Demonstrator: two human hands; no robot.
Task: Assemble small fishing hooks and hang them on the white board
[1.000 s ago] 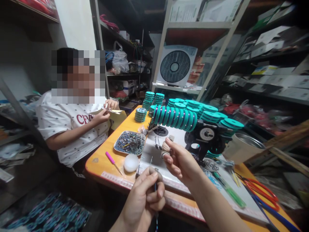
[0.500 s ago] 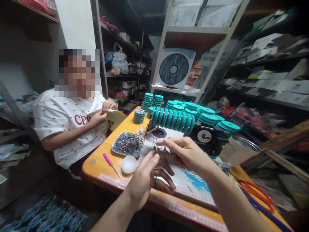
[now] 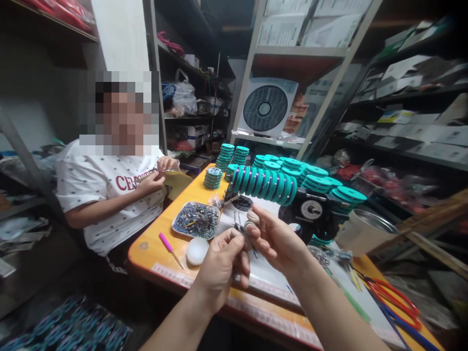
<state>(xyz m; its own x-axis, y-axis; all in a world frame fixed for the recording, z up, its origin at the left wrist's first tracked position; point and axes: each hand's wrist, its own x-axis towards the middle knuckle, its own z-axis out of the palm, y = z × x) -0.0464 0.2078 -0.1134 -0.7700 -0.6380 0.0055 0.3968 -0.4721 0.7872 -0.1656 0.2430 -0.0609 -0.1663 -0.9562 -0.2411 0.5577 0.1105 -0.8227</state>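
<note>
Above the front of the table, my left hand (image 3: 224, 256) is closed, thumb against fingers, on small dark pieces (image 3: 239, 227) with thin wire-like ends that stick up. Close against it, my right hand (image 3: 274, 234) has its fingers curled and bunched at the same pieces; whatever lies between its fingertips is too small to make out. Just beyond both hands is a row of teal spools (image 3: 263, 184) side by side on a black stand with a dial (image 3: 311, 208).
Left of my hands are a tray of small dark parts (image 3: 196, 219), a round white container (image 3: 197, 251) and a pink-handled screwdriver (image 3: 170, 248). Orange-handled scissors (image 3: 395, 297) lie at right, near a metal can (image 3: 365, 229). A person (image 3: 117, 190) sits at left; stacked teal spools (image 3: 310, 178) stand behind.
My right hand has drawn back from its stretched-out index finger and curled in beside the left. My left fingers, spread before, have closed. The view has shifted slightly.
</note>
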